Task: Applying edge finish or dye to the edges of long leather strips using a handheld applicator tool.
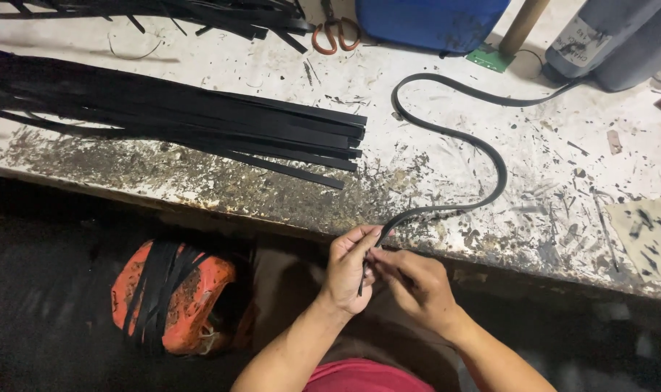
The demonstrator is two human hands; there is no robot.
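We note black strip point(446, 131) snaking across bench point(548, 167), near end hanging off front edge, likely so both hands can work it. Left hand point(348, 268) pinching strip end; right hand point(416, 284) pinching just beside it. Cut strips bundle point(200, 120) at 10 o'clock, laid parallel. Scissors point(335, 33) at 12. Orange container point(174, 294) at 8, below bench.

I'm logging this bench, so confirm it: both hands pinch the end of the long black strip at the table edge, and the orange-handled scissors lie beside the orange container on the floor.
Wrong on the scissors: the head view shows them on the table's far side, near the blue container. Both hands, left and right, do pinch the black strip.
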